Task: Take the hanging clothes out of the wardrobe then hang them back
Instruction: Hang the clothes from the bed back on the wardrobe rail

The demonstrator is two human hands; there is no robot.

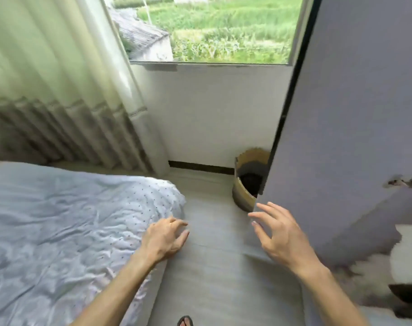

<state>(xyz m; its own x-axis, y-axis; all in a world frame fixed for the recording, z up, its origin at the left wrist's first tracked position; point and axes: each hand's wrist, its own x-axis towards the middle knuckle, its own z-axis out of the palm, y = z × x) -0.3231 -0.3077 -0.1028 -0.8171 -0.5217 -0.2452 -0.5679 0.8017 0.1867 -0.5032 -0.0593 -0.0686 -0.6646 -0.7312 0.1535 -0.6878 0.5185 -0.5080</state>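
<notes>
- Hanging clothes: none in view. Judged to be inside the wardrobe, behind the lilac-grey wardrobe door (355, 109) that fills the right side of the view.
- Door's free edge: a dark strip, its long axis running tall from the top of the view down to hand level.
- Right hand (282, 234): fingers (262, 216) spread and nearly straight, gripping nothing, tips at the lower end of that edge. Cannot tell whether they touch it.
- Left hand (165, 238): fingers loosely curled, empty, over the bed (59, 220) corner, well apart from the door.
- Right hand is clearly nearer, and the edge lies just ahead of its fingertips.
- Step in hand, as judged: getting the door out of the way. No garment is reachable yet.
- Woven basket (243, 187) stands on the floor (212, 267), partly hidden behind the door.
</notes>
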